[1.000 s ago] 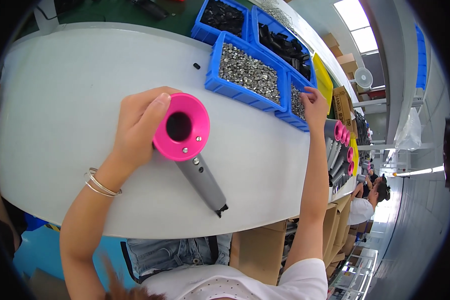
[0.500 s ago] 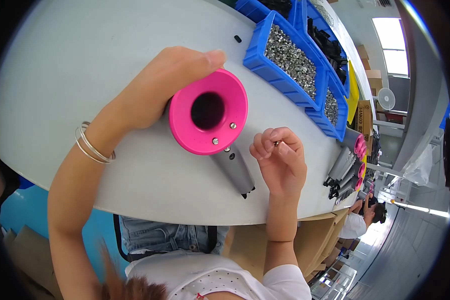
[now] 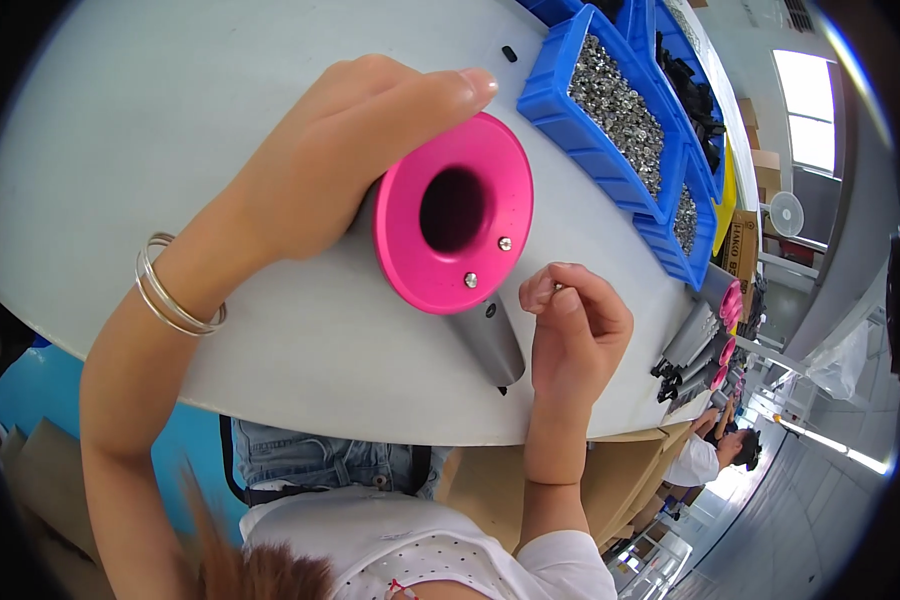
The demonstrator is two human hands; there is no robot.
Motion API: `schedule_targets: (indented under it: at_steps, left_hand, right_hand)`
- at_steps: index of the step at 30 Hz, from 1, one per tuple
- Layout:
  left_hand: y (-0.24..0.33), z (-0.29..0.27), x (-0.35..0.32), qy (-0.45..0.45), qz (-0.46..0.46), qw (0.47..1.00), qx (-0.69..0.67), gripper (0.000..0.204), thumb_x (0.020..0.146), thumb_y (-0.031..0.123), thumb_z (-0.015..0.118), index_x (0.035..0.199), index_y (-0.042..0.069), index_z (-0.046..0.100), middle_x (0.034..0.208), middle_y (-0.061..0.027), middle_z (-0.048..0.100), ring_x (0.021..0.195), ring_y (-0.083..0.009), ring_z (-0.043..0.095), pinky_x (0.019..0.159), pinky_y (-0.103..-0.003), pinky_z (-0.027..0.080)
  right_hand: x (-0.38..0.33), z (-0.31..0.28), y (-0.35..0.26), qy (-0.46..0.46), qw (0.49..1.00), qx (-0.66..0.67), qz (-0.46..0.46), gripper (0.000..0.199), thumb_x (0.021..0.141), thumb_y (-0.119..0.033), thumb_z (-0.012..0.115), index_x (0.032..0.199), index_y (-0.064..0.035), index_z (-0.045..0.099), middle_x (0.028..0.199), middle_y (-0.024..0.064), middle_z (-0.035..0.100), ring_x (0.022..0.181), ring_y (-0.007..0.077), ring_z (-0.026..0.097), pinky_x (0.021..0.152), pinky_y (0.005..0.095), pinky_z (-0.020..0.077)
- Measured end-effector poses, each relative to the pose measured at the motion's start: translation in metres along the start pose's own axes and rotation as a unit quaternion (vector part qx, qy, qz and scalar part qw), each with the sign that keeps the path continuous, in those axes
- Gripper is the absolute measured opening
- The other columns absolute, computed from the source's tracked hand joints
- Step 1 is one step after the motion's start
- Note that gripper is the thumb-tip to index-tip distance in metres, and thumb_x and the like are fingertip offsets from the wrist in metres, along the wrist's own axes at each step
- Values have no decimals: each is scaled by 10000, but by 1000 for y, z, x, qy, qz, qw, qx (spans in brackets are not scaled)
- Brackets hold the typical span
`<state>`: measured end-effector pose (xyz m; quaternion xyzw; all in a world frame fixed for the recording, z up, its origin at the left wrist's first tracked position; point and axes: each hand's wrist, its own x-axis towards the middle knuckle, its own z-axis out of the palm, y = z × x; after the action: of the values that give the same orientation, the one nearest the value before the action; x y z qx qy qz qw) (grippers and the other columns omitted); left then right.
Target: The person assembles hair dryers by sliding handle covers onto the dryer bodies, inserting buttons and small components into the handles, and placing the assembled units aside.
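A: Head view: the left hand is wrapped around the body of the pink hair dryer, holding it tilted just above the white bench, its ring face turned up toward the camera.

B: And the right hand?

A: Curled, fingertips pinched together just beside the ring's lower edge. It looks like a small screw between them, but it is too tiny to be sure.

B: How far along?

A: Two screws already sit in the pink face. I'd judge at least one more is left to go in. The grey handle points down toward the bench edge.

B: Supplies?

A: Blue bins of small metal parts stand near, beyond the dryer.
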<state>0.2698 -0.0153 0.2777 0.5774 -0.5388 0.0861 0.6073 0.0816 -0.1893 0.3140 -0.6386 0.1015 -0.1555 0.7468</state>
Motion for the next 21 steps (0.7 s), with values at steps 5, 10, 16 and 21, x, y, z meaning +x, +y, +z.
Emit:
schedule_targets:
  at_steps: [5,10,16,21]
  left_hand:
    - [15,-6,5,-73,-174,979,-79,385,1021,231,310,933,-58,549,908,-148,620,776,-241,557,753,-330,443]
    - [10,-9,0,-72,-81,994,-23,279,1009,166,388,1101,-58,527,975,-149,618,839,-240,577,787,-331,452]
    - [5,-14,-11,-75,-5,995,64,375,963,93,490,1318,-21,447,1083,-167,608,933,-259,588,844,-347,463]
    - [3,-14,-17,-69,-47,996,31,383,952,87,503,1323,5,457,1133,-179,596,963,-265,585,872,-351,461]
  right_hand:
    - [-9,24,-6,86,980,-181,-4,157,869,-24,603,987,79,609,803,139,621,747,221,585,706,328,469]
    - [-9,20,-7,-48,928,-328,-172,185,757,114,660,923,39,628,889,136,627,772,207,589,690,287,475]
    - [-9,24,-2,-46,914,-360,-180,199,731,112,683,907,29,644,886,111,591,767,194,562,668,281,457]
    - [-11,23,0,-31,930,-331,-155,193,730,112,683,900,28,647,885,110,589,778,193,560,669,275,453]
